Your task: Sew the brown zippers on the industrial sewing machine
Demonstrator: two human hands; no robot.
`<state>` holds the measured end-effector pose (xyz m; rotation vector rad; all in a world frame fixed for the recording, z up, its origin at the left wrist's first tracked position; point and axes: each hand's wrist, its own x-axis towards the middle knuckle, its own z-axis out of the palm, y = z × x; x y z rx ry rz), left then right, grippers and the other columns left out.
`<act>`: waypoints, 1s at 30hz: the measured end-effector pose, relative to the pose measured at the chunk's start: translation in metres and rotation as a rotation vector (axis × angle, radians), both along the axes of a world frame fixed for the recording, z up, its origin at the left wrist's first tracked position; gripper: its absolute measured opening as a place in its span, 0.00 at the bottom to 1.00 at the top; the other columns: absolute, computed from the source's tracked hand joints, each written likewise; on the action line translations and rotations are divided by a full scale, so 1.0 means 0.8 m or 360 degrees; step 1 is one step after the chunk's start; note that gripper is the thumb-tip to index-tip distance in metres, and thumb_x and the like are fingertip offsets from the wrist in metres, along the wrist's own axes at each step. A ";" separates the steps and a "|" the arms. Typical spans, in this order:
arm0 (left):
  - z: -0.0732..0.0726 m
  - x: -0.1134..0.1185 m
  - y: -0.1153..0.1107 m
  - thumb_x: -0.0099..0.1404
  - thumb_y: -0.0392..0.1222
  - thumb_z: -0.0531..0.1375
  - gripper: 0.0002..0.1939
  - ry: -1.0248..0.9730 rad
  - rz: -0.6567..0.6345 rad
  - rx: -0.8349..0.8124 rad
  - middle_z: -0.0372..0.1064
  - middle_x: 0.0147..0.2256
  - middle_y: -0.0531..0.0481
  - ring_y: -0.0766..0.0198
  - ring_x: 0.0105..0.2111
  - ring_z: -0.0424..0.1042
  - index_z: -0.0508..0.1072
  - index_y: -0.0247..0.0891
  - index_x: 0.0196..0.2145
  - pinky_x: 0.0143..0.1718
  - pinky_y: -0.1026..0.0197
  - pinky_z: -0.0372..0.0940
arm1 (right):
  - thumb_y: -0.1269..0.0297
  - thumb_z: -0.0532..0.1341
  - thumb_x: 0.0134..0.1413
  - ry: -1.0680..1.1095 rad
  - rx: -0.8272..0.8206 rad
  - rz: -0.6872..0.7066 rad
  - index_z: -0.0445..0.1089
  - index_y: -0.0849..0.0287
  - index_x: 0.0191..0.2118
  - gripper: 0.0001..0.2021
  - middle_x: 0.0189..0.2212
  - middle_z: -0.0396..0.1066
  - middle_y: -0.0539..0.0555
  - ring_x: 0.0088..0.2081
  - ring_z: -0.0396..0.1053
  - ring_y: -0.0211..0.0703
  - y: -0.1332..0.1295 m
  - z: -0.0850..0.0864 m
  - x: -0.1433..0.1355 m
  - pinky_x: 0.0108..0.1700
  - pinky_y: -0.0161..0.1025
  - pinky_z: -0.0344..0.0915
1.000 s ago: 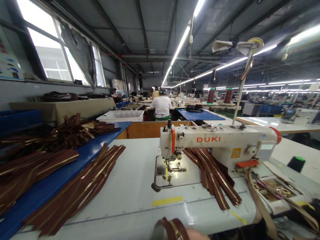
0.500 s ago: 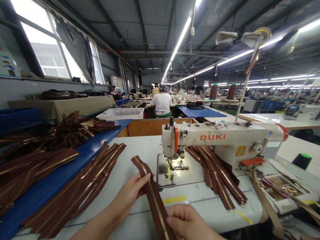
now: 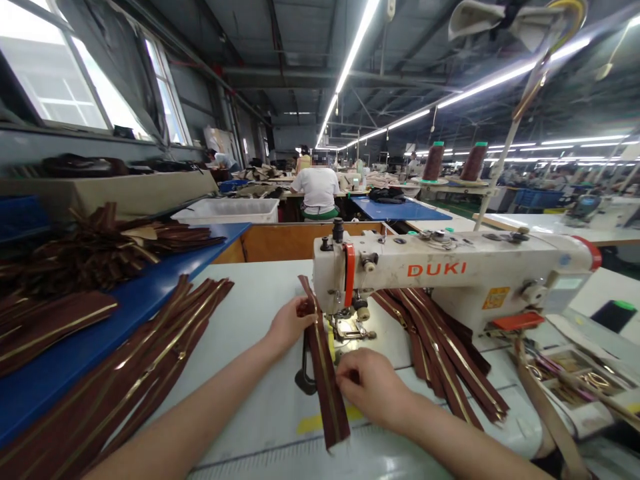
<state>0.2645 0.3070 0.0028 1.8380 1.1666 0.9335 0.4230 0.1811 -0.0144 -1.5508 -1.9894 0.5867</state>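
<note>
Head view: a brown zipper strip [image 3: 327, 380] with gold teeth runs lengthwise over the table [image 3: 265, 413], its upper end beside the left side of the DUKI sewing machine [image 3: 450, 273] and its lower end crossing a strip of yellow tape [image 3: 310, 425]. The left hand [image 3: 290, 327] has its thumb and fingers pinched closed on the zipper strip near the top. The right hand [image 3: 370, 387] has its fingers curled in at the strip's right edge; whether they grip it, I cannot tell. 2 bundles of similar zippers lie about: the left bundle [image 3: 150, 360] beyond the left forearm, the right bundle [image 3: 440, 353] partly under the machine's arm. 2 brown thread cones [image 3: 433, 163] stand farther back.
</note>
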 end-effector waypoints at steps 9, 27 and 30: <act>-0.030 -0.023 -0.064 0.60 0.41 0.55 0.16 0.0487 -0.0068 0.0514 0.66 0.52 0.43 0.50 0.55 0.61 0.71 0.39 0.46 0.59 0.46 0.53 | 0.73 0.56 0.44 -0.0098 0.0044 -0.0037 0.69 0.57 0.25 0.06 0.23 0.69 0.48 0.28 0.61 0.37 0.003 -0.005 -0.003 0.30 0.33 0.51; -0.043 -0.013 -0.076 0.69 0.41 0.48 0.16 0.0990 -0.0352 0.1150 0.70 0.48 0.42 0.55 0.49 0.68 0.65 0.36 0.52 0.50 0.51 0.65 | 0.70 0.54 0.56 -0.0401 0.0256 0.0085 0.70 0.58 0.41 0.09 0.37 0.69 0.54 0.41 0.65 0.44 0.027 -0.007 0.011 0.43 0.38 0.60; -0.042 -0.012 -0.079 0.70 0.38 0.47 0.14 0.1014 -0.0358 0.1291 0.71 0.45 0.44 0.56 0.46 0.70 0.65 0.37 0.50 0.47 0.51 0.68 | 0.70 0.54 0.57 -0.0421 0.0292 0.0079 0.69 0.58 0.43 0.10 0.37 0.68 0.54 0.41 0.64 0.45 0.026 -0.011 0.009 0.43 0.38 0.61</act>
